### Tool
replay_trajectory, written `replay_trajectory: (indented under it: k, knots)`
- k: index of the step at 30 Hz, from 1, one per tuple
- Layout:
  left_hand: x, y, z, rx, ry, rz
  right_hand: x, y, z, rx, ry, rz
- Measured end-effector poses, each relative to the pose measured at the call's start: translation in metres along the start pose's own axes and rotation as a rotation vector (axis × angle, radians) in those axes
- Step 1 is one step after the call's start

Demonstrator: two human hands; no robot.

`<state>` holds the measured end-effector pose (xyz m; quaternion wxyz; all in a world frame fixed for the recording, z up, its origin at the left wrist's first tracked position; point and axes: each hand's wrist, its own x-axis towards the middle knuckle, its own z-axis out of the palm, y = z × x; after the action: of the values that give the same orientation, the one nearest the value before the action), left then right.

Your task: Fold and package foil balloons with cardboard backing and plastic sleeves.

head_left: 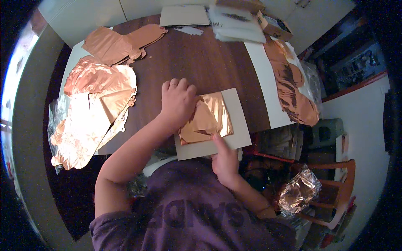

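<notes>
A folded, flat copper-coloured foil balloon (209,112) lies on a pale square card (239,119) at the near edge of the table. My left hand (179,101) rests at the foil's left side with its fingers curled; its thumb is hidden, and the fingertips' grip on the foil is hard to see. From the near side, my right hand (226,163) grips the card's lower edge. Its thumb lies on top, at the foil's near edge, while the other fingers are mostly hidden beneath the card.
Flat copper foil balloons (98,100) are piled on the left, with others (291,79) along the right edge of the brown table (201,62). Clear plastic bags (234,25), a pale board (184,16) and a small box (274,26) stand at the back. A wooden chair (349,184) is right.
</notes>
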<state>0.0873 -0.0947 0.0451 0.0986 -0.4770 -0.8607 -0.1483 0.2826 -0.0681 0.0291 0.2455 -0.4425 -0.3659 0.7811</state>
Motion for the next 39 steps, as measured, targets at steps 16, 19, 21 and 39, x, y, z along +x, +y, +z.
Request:
replay_trajectory:
  k: [16, 19, 21, 39]
  knots:
    - [-0.045, -0.006, 0.015, -0.061, -0.048, 0.164, 0.028, -0.046, 0.001, -0.087, -0.314, 0.390]
    - [-0.042, -0.006, 0.014, -0.080, -0.022, 0.192, 0.032, -0.095, -0.033, -0.784, -0.620, 0.664]
    - [-0.043, -0.005, 0.009, -0.072, -0.064, 0.185, 0.022, -0.120, -0.030, -1.131, -0.566, 0.314]
    - [-0.047, -0.008, 0.004, -0.100, -0.103, 0.110, 0.098, -0.035, 0.053, -1.789, -0.323, -1.021]
